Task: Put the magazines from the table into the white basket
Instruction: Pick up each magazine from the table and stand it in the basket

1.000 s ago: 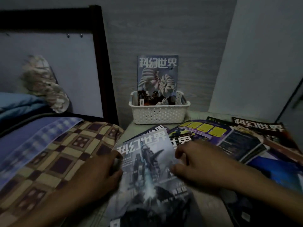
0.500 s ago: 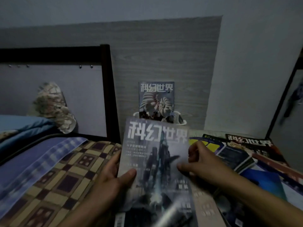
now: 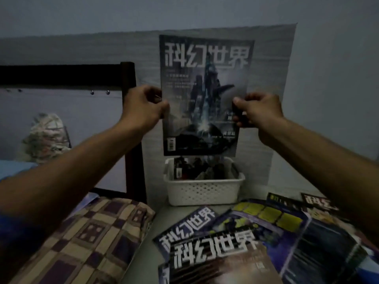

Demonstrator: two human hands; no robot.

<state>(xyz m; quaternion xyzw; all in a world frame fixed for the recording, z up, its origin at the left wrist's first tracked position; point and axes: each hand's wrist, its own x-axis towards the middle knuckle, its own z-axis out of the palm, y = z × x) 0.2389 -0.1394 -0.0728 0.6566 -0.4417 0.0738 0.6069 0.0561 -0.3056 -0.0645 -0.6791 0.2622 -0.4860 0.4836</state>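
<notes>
Item 1, loose magazines (image 3: 242, 240): several lay overlapped on the table (image 3: 155, 214) on the near side of the white basket (image 3: 203, 191), covers up, yet to be stowed.

Item 2, checked bedding (image 3: 86, 238): lay left of the basket, nearer to you than it, against the table edge.

Item 3, white basket: stood at the far end of the table against the wall, with at least one magazine already standing inside it.

Item 4, held magazine (image 3: 205, 95): hung upright directly above the basket, lower edge just clear of the rim. Your left hand (image 3: 143, 107) pinched its left edge and your right hand (image 3: 258, 111) pinched its right edge, fingers curled round the cover.

Step in hand, by judgement: delivery of this copy, mid-task. The next move called for you to lower it straight down in front of the standing magazine, keeping it vertical so it did not catch the rim, then release.
</notes>
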